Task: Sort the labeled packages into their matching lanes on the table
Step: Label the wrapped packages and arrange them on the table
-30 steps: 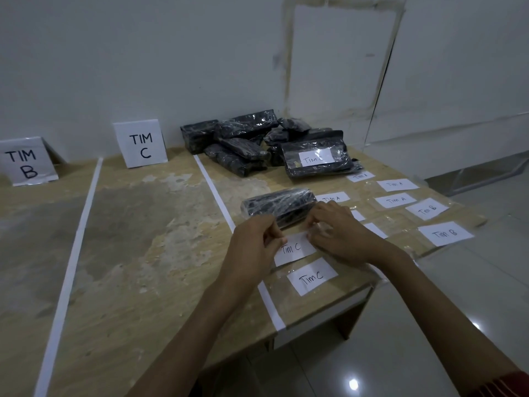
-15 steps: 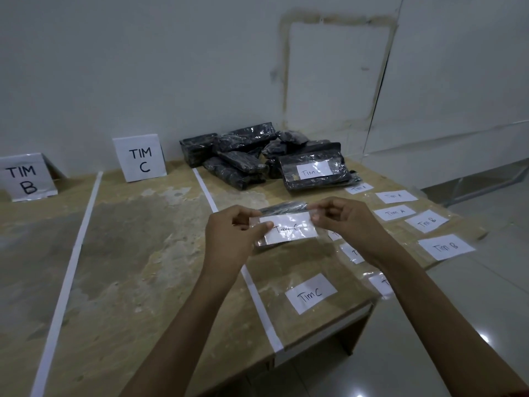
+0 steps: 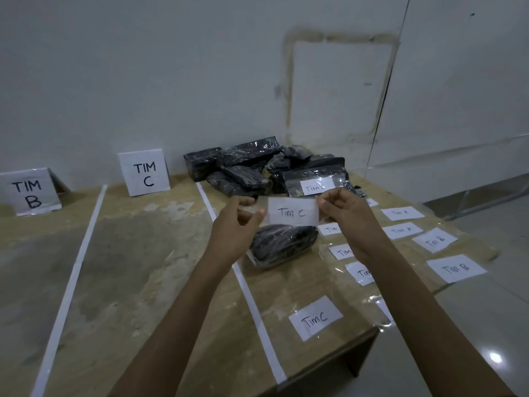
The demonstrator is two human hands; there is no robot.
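One paper label (image 3: 293,213) reading "Tim C", sealed under clear film, was stretched between two hands above the desk (image 3: 143,267). The left hand (image 3: 237,222) pinched its left end between thumb and curled fingers. The right hand (image 3: 343,216) pinched the right end the same way, so neither hand was spread.

Directly beneath the hands lay one black wrapped package (image 3: 283,247), flat on the desk and untouched. Beyond the hands sat a pile (image 3: 246,170) of black packages, too overlapped to count. At its front, just past the right hand, one labelled package (image 3: 315,174) carried its own "Tim C" tag.

Right of the right hand lay two "Tim A" slips (image 3: 402,213) and two "Tim B" slips (image 3: 455,267). One "Tim C" slip (image 3: 315,318) lay nearer the person than the hands. A few more slips were partly hidden by the right forearm.

Two white tape lines (image 3: 71,282) crossed the desk, one under the left forearm and one well left of it. Far left of the left hand stood two signs, the "TIM C" sign (image 3: 144,171) and the "TIM B" sign (image 3: 30,193).
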